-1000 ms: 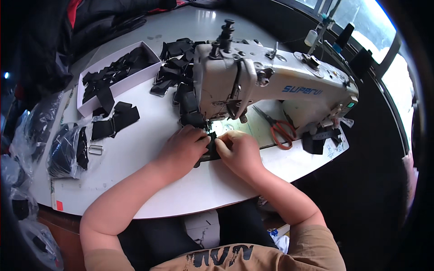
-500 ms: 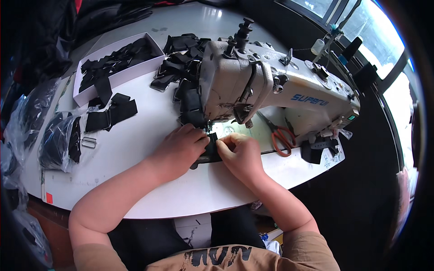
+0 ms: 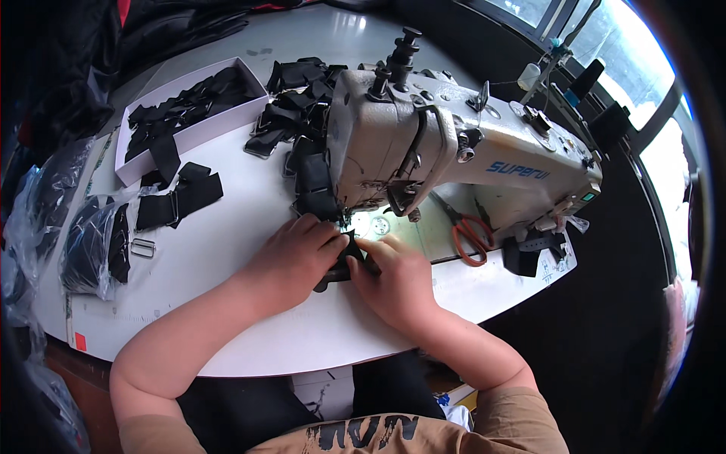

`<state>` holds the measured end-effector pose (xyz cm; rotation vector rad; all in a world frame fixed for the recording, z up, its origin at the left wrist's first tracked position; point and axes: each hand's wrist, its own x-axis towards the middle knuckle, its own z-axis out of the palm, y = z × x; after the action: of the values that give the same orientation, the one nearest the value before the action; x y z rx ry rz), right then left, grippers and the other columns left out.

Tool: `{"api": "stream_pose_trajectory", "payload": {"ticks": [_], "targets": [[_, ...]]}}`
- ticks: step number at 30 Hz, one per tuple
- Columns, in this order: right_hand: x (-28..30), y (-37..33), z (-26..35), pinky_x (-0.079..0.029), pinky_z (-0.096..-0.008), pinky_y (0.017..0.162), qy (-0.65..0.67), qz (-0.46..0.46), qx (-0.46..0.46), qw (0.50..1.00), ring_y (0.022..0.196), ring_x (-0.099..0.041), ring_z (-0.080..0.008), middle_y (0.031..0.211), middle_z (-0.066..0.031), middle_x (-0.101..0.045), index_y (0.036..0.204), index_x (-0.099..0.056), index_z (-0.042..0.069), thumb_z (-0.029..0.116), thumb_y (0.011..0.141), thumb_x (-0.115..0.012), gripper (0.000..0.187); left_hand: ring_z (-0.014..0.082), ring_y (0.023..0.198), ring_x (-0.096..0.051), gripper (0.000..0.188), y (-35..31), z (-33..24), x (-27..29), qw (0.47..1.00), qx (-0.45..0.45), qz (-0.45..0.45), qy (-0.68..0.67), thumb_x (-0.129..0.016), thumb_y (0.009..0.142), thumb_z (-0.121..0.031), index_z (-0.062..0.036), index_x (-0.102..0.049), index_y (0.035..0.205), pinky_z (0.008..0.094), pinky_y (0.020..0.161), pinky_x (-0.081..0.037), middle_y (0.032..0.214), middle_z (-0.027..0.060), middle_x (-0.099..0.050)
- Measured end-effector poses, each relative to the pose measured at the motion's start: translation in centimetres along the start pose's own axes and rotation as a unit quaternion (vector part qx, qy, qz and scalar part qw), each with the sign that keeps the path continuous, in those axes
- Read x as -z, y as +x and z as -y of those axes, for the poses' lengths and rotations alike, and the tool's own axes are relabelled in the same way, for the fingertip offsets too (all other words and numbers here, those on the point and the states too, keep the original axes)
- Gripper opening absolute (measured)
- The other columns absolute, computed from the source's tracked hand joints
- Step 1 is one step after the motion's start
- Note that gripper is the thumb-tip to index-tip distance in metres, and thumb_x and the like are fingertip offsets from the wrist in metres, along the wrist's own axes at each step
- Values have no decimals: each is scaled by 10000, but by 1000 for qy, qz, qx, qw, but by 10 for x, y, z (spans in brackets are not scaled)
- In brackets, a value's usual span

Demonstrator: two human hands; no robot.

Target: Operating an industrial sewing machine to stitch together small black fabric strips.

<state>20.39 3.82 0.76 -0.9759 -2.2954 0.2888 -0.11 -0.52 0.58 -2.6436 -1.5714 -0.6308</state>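
Note:
Just in front of the needle of a white sewing machine (image 3: 378,144), both my hands hold a black webbing strap (image 3: 350,253). My left hand (image 3: 300,253) is closed at the strap's left side, its fingertips close to the presser foot. Thumb and forefinger of my right hand (image 3: 397,276) pinch the strap from the right. Part of the strap is hidden under my fingers. Black webbing with metal buckles (image 3: 314,185) runs behind the needle along the machine's left side.
A pale box (image 3: 198,135) of black straps stands at the far left. Nearer lie a loose strap (image 3: 198,200), a metal slide buckle (image 3: 143,247) and plastic-wrapped black webbing (image 3: 85,257). Orange-handled scissors (image 3: 473,240) rest under the machine arm, with black strap pieces (image 3: 522,257) to their right.
My right hand has shifted slightly left and down, and its grip on the strap has changed. The strap's near part looks bunched now. My left hand stays almost in place.

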Motion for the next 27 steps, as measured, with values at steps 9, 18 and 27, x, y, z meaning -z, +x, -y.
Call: {"api": "stream_pose_trajectory", "payload": {"ticks": [9, 18, 27], "targets": [[-8, -5, 5, -503, -424, 571, -114, 45, 48, 991, 670, -617, -307, 859, -109, -591, 1192, -680, 59, 125, 900, -659, 300, 285, 1138, -550, 327, 3, 2, 0, 1000, 0, -2, -17, -608, 884, -86, -37, -625, 1207, 425, 1024, -469, 1189, 82, -582], [-6, -9, 3, -490, -410, 549, -95, 44, 58, 993, 668, -606, -285, 818, -89, -564, 1126, -698, 59, 146, 918, -657, 229, 273, 1158, -541, 385, 2, 0, 0, 1000, 2, -9, 8, -614, 834, -29, -51, -633, 1218, 433, 1045, -436, 1208, 74, -582], [-4, -8, 7, -483, -401, 551, -119, 40, 66, 990, 688, -600, -271, 815, -79, -557, 1142, -698, 65, 164, 933, -649, 237, 243, 1163, -538, 376, 11, 7, 1, 998, -22, -17, 58, -617, 846, -69, -65, -645, 1221, 414, 1049, -379, 1191, 57, -593]]}}
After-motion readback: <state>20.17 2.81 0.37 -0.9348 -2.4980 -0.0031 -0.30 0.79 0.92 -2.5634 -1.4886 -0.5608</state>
